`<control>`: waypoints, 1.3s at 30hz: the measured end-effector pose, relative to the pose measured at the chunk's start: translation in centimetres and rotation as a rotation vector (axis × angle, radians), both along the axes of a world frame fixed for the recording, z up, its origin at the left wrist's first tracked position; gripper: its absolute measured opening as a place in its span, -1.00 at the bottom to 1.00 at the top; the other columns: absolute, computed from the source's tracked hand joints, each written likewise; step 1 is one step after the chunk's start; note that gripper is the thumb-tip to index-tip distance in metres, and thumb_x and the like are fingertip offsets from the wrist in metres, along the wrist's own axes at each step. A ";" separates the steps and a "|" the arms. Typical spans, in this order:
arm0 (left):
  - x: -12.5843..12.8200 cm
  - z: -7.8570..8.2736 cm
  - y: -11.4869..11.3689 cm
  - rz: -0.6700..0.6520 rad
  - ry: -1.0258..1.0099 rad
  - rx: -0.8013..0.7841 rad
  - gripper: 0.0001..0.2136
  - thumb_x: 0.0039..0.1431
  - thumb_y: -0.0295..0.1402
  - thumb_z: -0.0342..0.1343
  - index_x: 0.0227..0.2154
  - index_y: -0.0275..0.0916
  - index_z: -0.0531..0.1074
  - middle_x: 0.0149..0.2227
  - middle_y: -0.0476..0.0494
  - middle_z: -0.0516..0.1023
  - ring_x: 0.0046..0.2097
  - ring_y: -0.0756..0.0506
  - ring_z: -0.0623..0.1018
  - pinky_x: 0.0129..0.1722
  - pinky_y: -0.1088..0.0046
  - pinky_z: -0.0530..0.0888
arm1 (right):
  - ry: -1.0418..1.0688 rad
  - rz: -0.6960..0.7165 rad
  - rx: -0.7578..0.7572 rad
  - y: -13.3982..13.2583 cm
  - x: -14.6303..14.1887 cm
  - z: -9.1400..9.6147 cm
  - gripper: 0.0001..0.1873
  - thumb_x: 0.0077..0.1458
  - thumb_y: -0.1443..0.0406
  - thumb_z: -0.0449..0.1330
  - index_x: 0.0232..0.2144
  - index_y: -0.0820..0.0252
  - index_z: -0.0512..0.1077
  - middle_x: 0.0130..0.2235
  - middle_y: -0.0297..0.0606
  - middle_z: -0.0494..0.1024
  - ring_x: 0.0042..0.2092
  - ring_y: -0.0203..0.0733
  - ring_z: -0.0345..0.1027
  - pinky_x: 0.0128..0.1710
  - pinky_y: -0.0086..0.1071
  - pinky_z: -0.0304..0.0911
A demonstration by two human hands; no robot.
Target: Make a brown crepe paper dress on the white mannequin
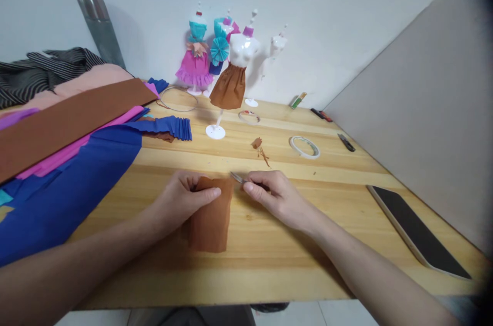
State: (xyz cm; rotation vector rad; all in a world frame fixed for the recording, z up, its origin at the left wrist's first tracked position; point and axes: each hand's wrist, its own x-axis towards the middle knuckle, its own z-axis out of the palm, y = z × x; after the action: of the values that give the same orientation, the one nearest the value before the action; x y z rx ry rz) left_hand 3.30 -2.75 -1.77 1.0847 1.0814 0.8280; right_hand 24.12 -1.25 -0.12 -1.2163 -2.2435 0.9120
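Note:
My left hand [188, 197] pinches a brown piece of crepe paper [211, 221] at its upper edge, thumb on top. The paper hangs over the near middle of the table. In my right hand [273, 192] is a pair of scissors [238, 177]; their slim metal tips point left, close to the paper's upper right corner, and the handles are mostly hidden by my fingers. Beyond my hands stands a small white mannequin [245, 50] wearing a gathered brown skirt [230, 87]. Brown paper scraps [262, 151] lie between it and my right hand.
Coloured crepe paper sheets [96, 167] cover the left side. Dressed mannequins [196, 59] and a bare one [278, 46] stand by the wall. A tape roll [304, 147], a box cutter [346, 142] and a dark-screened tablet or phone [418, 228] lie to the right.

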 end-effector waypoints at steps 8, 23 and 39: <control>-0.5 0.0 0.1 -0.019 -0.074 -0.099 -0.84 -0.18 -0.30 0.29 -0.57 -0.30 0.53 -0.52 -0.06 0.60 -0.46 -0.04 0.51 -0.43 0.48 0.38 | 0.047 0.047 -0.068 -0.3 0.5 1.1 -0.57 0.25 0.10 -0.08 -0.45 0.26 0.39 -0.53 -0.36 0.25 -0.46 -0.30 0.11 -0.45 -0.39 0.02; -0.4 0.2 0.1 -0.081 -0.038 -0.144 -0.83 -0.20 -0.30 0.31 -0.61 -0.32 0.55 -0.55 -0.08 0.59 -0.50 0.00 0.47 -0.49 0.54 0.31 | -0.051 0.110 -0.012 -0.1 0.5 1.0 -0.59 0.24 0.13 -0.07 -0.60 0.17 0.07 -0.56 -0.41 0.16 -0.51 -0.35 0.01 -0.48 -0.40 -0.07; -0.4 0.1 0.1 -0.154 -0.020 -0.065 -0.86 -0.14 -0.35 0.25 -0.67 -0.28 0.49 -0.63 0.02 0.51 -0.57 0.06 0.37 -0.56 0.57 0.22 | -0.035 0.104 -0.017 -0.3 0.2 0.4 -0.54 0.25 0.05 -0.09 -0.61 0.17 0.08 -0.55 -0.42 0.15 -0.50 -0.35 0.00 -0.49 -0.41 -0.07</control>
State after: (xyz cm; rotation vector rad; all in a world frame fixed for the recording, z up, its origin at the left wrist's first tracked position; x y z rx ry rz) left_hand 2.91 -2.66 -1.70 1.0884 0.9878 0.6754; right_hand 24.31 -1.53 0.32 -1.1404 -2.3499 0.9572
